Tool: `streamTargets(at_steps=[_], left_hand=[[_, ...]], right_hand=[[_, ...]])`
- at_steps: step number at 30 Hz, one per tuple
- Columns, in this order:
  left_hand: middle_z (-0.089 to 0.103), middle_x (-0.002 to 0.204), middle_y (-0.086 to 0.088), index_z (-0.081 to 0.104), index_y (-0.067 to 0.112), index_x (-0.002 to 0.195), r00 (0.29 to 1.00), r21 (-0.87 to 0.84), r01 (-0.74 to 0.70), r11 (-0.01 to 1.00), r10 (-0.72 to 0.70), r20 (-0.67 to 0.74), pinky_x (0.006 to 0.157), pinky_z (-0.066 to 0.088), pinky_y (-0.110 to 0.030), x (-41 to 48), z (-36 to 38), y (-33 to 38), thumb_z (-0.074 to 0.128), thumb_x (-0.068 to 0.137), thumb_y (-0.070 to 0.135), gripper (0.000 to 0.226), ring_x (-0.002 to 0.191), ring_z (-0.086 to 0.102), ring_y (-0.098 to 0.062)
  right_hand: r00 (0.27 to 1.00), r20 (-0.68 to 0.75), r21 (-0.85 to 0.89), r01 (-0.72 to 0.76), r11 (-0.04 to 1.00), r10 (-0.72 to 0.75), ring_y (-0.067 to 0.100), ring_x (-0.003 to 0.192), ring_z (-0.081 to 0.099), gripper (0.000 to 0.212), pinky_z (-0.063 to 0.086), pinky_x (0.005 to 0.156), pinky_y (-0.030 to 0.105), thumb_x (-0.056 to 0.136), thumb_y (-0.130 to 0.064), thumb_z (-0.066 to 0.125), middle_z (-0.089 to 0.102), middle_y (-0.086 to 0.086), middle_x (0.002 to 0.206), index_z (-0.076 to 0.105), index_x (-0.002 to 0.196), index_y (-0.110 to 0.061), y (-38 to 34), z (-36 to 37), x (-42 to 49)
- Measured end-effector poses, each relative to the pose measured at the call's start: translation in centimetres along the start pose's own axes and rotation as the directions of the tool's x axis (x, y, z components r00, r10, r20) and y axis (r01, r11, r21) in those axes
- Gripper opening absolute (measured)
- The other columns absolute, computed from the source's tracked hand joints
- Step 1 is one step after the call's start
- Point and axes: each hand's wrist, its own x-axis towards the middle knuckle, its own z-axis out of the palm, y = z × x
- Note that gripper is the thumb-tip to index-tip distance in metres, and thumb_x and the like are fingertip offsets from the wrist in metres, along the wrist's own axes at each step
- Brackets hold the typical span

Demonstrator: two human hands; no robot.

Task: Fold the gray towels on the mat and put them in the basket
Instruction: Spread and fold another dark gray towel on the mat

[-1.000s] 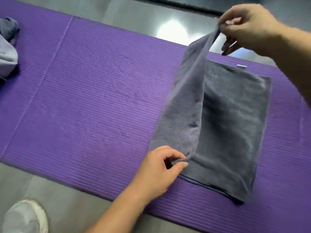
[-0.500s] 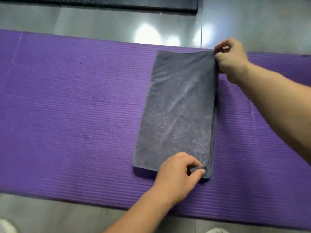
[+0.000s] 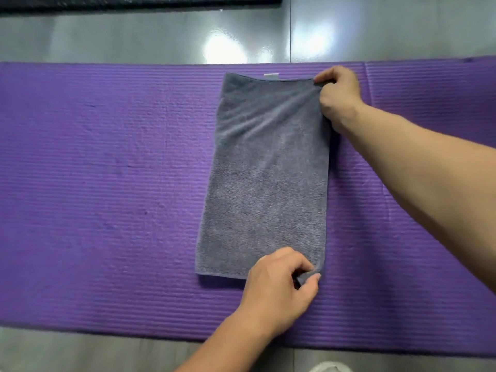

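Your left hand (image 3: 281,285) pinches the gray towel (image 3: 265,178) at its near right corner, your right hand (image 3: 338,95) pinches the far one, probably to line up the fold.

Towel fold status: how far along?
Done: the gray terry towel looks folded into a narrow rectangle on the purple ribbed foam mat. In hand: the left hand pinches its near right corner, the right hand its far right corner. Left: any further folds, then the basket, which is out of view.
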Motion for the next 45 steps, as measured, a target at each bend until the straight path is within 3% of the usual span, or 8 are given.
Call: streamTargets(at_steps=[10,15,20,26,32,35,38,45], left_hand=[[0.063,0.098,0.008,0.066,0.027,0.104,0.999,0.177,-0.039,0.983,0.039,0.001,0.082,0.054,-0.037,3.5,-2.0,1.1,0.046,0.089,0.056,0.038,0.092,0.063,-0.017],[0.056,0.113,-0.013,0.066,0.011,0.115,0.931,0.314,0.107,0.944,0.016,-0.364,0.097,0.048,-0.044,12.8,-10.5,-3.1,0.060,0.089,0.030,0.033,0.106,0.057,-0.032],[0.055,0.127,-0.015,0.053,0.016,0.128,0.917,0.227,0.328,0.917,-0.252,-0.308,0.102,0.047,-0.047,20.9,-16.0,-4.7,0.070,0.085,0.042,0.053,0.117,0.056,-0.034],[0.040,0.145,-0.017,0.025,0.027,0.157,0.974,0.223,0.186,0.957,-0.150,-0.168,0.115,0.036,-0.038,26.0,-17.5,-3.7,0.071,0.091,0.035,0.081,0.130,0.049,-0.032],[0.061,0.095,-0.002,0.048,0.021,0.137,0.964,0.187,0.246,0.951,-0.220,-0.151,0.074,0.042,-0.027,28.8,-19.9,-3.5,0.071,0.091,0.024,0.052,0.087,0.060,-0.022],[0.054,0.083,0.002,0.045,0.017,0.137,0.902,0.022,0.324,0.946,-0.302,-0.307,0.055,0.037,-0.029,26.6,-20.6,-3.9,0.064,0.093,0.017,0.048,0.073,0.054,-0.017],[0.057,0.100,-0.003,0.043,0.018,0.130,0.749,-0.276,0.399,0.874,-0.485,-0.451,0.068,0.048,-0.029,22.0,-21.2,-6.3,0.060,0.088,0.013,0.045,0.085,0.057,-0.022],[0.063,0.097,-0.019,0.051,0.010,0.118,0.563,-0.532,0.458,0.712,-0.695,-0.447,0.063,0.052,-0.041,12.0,-23.4,-12.7,0.069,0.068,0.023,0.054,0.073,0.059,-0.023]], right_hand=[[0.982,0.088,-0.245,0.182,0.952,-0.165,0.020,0.124,0.053,0.047,0.040,0.109,0.029,0.092,-0.023,0.056,0.050,0.006,0.139,0.053,0.139,-0.024,0.5,-1.4,-1.2],[0.999,0.014,-0.097,-0.034,0.995,0.035,0.022,0.099,0.064,0.060,0.055,0.091,0.041,0.074,-0.046,0.067,0.062,0.002,0.114,0.052,0.129,-0.026,3.3,-3.2,-5.8],[0.978,0.056,0.017,-0.202,0.979,0.201,0.024,0.092,0.068,0.065,0.058,0.083,0.055,0.059,-0.055,0.068,0.062,-0.003,0.094,0.053,0.116,-0.029,6.0,-3.1,-12.7],[0.957,0.126,-0.108,-0.249,0.963,0.261,0.011,0.086,0.070,0.038,0.057,0.085,0.043,0.081,-0.037,0.075,0.072,-0.010,0.090,0.052,0.110,-0.028,6.9,-1.8,-17.3],[0.940,0.218,-0.244,-0.209,0.947,0.263,0.008,0.092,0.069,0.031,0.053,0.087,0.033,0.085,-0.029,0.076,0.072,-0.010,0.099,0.057,0.108,-0.025,7.0,-2.5,-17.0],[0.976,0.150,-0.249,-0.115,0.962,0.155,0.004,0.077,0.066,0.026,0.052,0.078,0.031,0.084,-0.022,0.079,0.072,-0.007,0.089,0.061,0.102,-0.022,6.7,-3.4,-14.1],[0.997,0.069,-0.329,0.001,0.944,0.023,0.007,0.070,0.059,0.026,0.040,0.066,0.027,0.084,-0.029,0.079,0.065,-0.009,0.079,0.064,0.104,-0.021,5.3,-3.8,-9.8],[0.856,0.498,-0.556,0.189,0.809,0.142,0.014,0.063,0.053,0.041,0.041,0.059,0.028,0.079,-0.053,0.079,0.063,-0.004,0.067,0.066,0.079,-0.014,0.8,-4.4,-4.6]])
